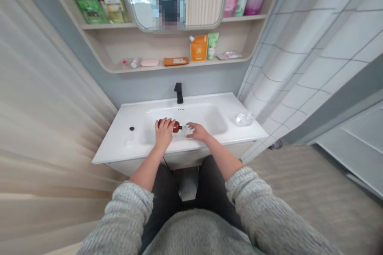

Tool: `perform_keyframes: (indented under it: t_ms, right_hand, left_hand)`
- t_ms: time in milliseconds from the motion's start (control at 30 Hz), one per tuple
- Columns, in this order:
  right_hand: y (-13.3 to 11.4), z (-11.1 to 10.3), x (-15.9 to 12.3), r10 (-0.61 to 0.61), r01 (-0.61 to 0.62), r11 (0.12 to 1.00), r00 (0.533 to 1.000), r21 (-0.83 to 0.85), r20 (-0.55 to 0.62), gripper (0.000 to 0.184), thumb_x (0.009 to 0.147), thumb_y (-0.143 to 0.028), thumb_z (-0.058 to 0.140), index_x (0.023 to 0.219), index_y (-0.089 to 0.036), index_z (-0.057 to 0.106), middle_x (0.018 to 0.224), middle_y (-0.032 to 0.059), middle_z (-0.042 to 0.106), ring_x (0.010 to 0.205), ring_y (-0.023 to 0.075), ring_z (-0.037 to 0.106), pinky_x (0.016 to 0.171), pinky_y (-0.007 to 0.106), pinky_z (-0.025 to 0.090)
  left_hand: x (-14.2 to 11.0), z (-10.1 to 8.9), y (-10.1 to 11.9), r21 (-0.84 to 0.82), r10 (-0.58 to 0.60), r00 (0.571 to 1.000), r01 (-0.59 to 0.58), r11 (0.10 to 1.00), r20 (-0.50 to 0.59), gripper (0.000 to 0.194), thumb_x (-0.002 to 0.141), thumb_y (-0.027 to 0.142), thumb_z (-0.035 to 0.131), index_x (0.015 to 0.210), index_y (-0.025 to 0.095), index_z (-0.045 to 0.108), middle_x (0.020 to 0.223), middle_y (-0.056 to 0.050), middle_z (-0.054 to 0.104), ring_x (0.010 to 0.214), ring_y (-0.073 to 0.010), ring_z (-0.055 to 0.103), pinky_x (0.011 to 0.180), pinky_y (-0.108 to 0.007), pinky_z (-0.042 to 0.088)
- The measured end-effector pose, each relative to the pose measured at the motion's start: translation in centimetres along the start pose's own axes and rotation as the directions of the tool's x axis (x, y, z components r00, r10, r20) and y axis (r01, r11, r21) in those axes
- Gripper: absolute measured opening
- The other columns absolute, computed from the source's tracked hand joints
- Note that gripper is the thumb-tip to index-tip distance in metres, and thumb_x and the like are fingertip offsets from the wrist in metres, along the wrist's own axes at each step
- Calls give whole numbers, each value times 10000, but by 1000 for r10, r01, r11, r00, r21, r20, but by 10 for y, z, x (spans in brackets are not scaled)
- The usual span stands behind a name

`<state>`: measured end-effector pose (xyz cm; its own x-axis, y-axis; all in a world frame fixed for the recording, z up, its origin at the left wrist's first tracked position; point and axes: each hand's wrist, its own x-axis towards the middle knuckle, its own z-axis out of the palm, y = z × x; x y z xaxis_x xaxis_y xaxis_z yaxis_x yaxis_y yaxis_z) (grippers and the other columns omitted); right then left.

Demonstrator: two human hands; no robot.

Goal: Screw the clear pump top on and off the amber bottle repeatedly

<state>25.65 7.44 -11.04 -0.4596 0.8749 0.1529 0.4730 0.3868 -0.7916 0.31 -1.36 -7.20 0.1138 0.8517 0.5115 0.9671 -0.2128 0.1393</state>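
Observation:
Over the front of the white sink basin (214, 117), my left hand (164, 129) is wrapped round an amber bottle (176, 127). The bottle lies on its side, its dark neck pointing right. That neck meets or nearly touches a small clear container (187, 130), whose exact kind I cannot make out. My right hand (197, 132) grips this container from the right, fingers curled about it. To the left on the counter sits a small black round piece (132, 128), with a faint clear object (129, 142) in front of it.
A black faucet (178, 93) rises behind the basin. Crumpled clear plastic (244, 119) lies on the right of the counter. Above, a shelf (119, 70) holds an orange pouch (199, 48), a green tube (212, 46) and other items. A curtain (44, 127) hangs close on the left.

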Motion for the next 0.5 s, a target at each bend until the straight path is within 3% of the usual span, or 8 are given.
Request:
perform_keyframes:
  t_ms: [500]
  right_hand:
    - [-2,-1,-1,-10,10,1000,1000,15,-3,847,671,-244,1043,1469,-235,760,1391,118,814,1140,284,789,1014,404,646]
  left_hand:
    - [0,-1,1,-6,5,1000,-5,1000,5,702,992,75,485,1625,323,659,1668,-121,661,1650,-367,480,1422,-687,172]
